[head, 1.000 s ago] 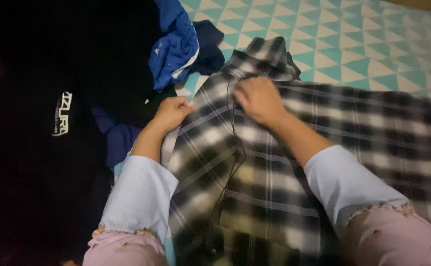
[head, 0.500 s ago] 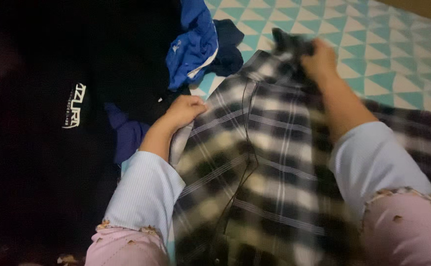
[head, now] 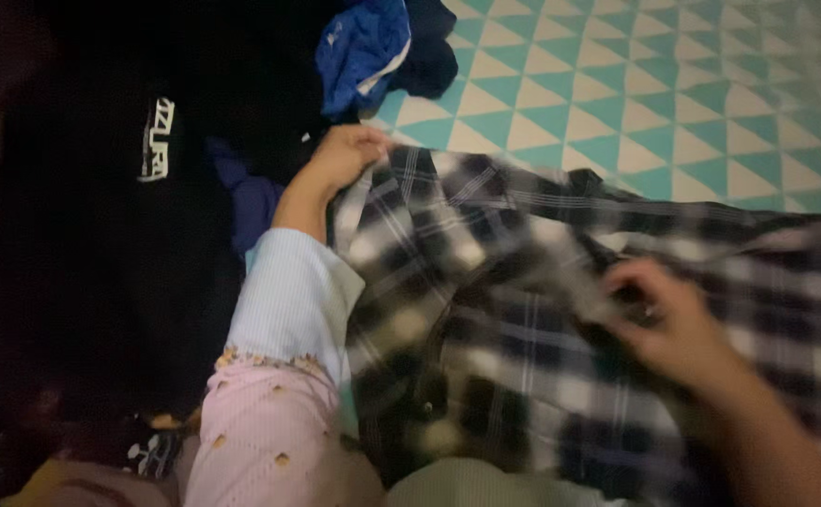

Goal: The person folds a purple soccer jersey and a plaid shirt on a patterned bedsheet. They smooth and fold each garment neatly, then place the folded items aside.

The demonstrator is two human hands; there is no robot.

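A black-and-white plaid shirt [head: 485, 310] lies spread over a teal-and-white triangle-patterned sheet [head: 636, 103]. My left hand [head: 340, 155] pinches the shirt's upper left edge, close to the pile of dark clothes. Blurred by motion, my right hand [head: 668, 314] presses down on a fold of the plaid cloth near the middle, fingers curled into the fabric. Both arms wear light blue sleeves over pink cuffs.
A black garment with a white print [head: 119, 188] fills the left side. A blue garment [head: 363, 47] and a dark navy one [head: 434, 52] lie crumpled at the top. The patterned sheet shows bare at the upper right.
My right hand has come back from the shirt's far collar toward me and now sits on the middle of the shirt. The left hand keeps its hold on the edge.
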